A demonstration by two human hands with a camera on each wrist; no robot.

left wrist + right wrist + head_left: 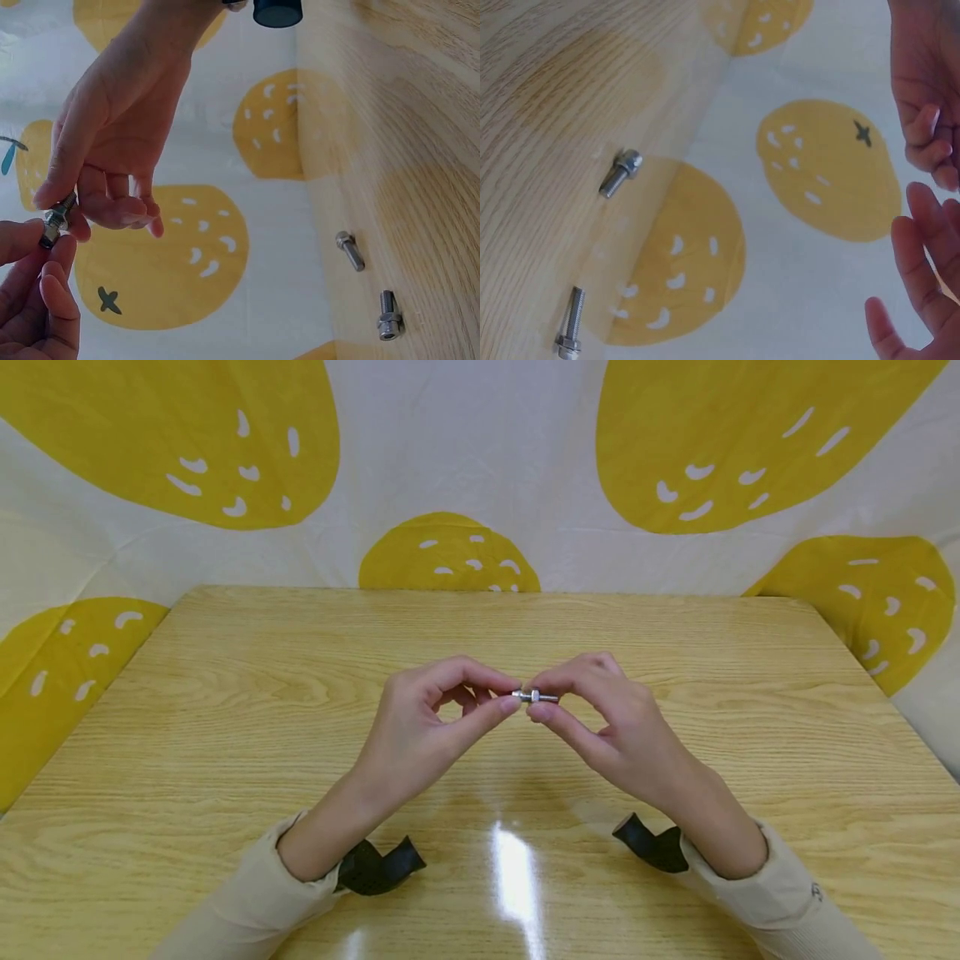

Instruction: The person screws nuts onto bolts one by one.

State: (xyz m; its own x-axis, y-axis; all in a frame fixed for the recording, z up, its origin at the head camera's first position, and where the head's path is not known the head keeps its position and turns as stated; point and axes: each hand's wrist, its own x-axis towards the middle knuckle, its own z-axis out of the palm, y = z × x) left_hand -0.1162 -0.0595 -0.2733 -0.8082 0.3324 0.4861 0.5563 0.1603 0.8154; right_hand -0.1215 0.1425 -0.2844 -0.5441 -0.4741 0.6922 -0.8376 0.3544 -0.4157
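A small silver bolt (551, 697) with a nut (536, 696) on its thread lies crosswise between the two hands, above the table. My left hand (420, 714) pinches the bolt's head end between thumb and forefinger. From the other side, my right hand (611, 718) has thumb and forefinger tips on either side of the nut. In the left wrist view the left hand (37, 300) and right hand (120, 127) meet at the bolt (56, 219). The right wrist view shows the right hand's spread fingers (922, 274), with the bolt out of frame.
On the wooden table (225, 760) lie one bolt (351, 251) and another bolt (388, 316), each with hardware by its head; the head view does not show them. Behind the table's far edge hangs a white cloth (465, 443) with yellow fruit shapes.
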